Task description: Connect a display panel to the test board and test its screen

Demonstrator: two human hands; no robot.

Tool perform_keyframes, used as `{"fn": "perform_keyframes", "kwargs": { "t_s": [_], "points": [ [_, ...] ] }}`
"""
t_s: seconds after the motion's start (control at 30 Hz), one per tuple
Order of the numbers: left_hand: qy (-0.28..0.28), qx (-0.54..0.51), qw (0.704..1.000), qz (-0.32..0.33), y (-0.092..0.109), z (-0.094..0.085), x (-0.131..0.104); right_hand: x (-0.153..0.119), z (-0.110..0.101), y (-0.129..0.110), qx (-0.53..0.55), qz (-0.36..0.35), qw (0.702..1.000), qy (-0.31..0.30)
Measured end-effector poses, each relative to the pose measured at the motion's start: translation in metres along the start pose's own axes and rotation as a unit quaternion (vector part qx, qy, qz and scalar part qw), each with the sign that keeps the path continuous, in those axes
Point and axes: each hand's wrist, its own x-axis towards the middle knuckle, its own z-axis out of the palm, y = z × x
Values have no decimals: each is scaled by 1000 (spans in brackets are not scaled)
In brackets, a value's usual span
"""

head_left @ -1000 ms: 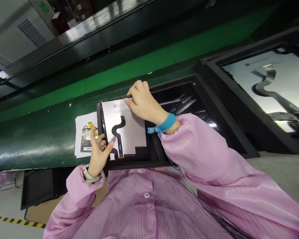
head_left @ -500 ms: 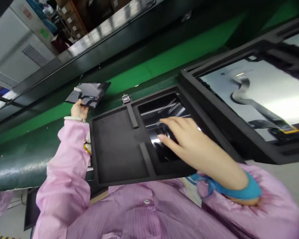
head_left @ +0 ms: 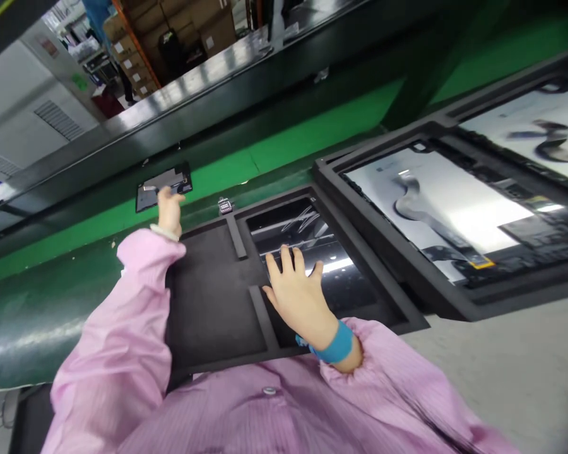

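A thin tablet-like assembly [head_left: 182, 174], dark-edged with a grey inner face, lies flat on the green conveyor belt. My left hand [head_left: 170, 211] is over its near edge, thumb apart from the fingers, gripping nothing that I can see. My right hand [head_left: 297, 293] has its fingers spread over a glossy black screen panel [head_left: 343, 268], which lies in the right compartment of a black foam tray [head_left: 213, 296]. Whether the fingertips touch the panel I cannot tell. The left compartment of this tray shows bare foam.
At right, a taller black tray [head_left: 447, 302] carries two opened tablet assemblies with silver backs and ribbon cables, one being this panel assembly [head_left: 454, 221]. A small metal clip [head_left: 224, 205] sits at the near tray's far edge. A metal rail [head_left: 184, 79] runs behind the belt [head_left: 284, 139].
The tablet assembly went from tilted in my left hand to flat on the belt, and that hand let go. My right hand moved left and spread its fingers. The camera view shifted.
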Motion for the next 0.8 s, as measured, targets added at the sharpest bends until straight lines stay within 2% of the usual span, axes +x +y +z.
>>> {"fn": "perform_keyframes", "kwargs": {
  "t_s": [0.07,0.1,0.13,0.2,0.23,0.33,0.47,0.6,0.73,0.8],
  "points": [
    [-95,42,995,6,-17,-4,-50,3,2,-1,0,1,1000,-12],
    [-185,138,972,39,-27,-6,-75,4,3,-1,-1,3,1000,-14],
    [-250,222,940,68,-36,-9,-98,4,3,-2,-2,3,1000,-12],
    [-311,329,885,107,-53,-13,-131,6,3,-3,-7,1,1000,-2],
    [-320,359,868,124,-58,-15,-140,6,1,-4,-11,0,1000,3],
    [-316,390,851,157,-66,-17,-146,3,-14,-3,-27,-10,999,25],
    [-315,388,850,167,-65,-14,-140,-14,-56,17,-45,-5,997,59],
    [-319,392,850,151,-60,-11,-142,-32,-88,68,-76,62,991,89],
    [-321,387,852,147,-59,-11,-142,-29,-92,133,24,98,979,180],
    [-319,380,855,150,-62,-11,-140,-28,-89,163,91,94,972,197]
  ]
}}
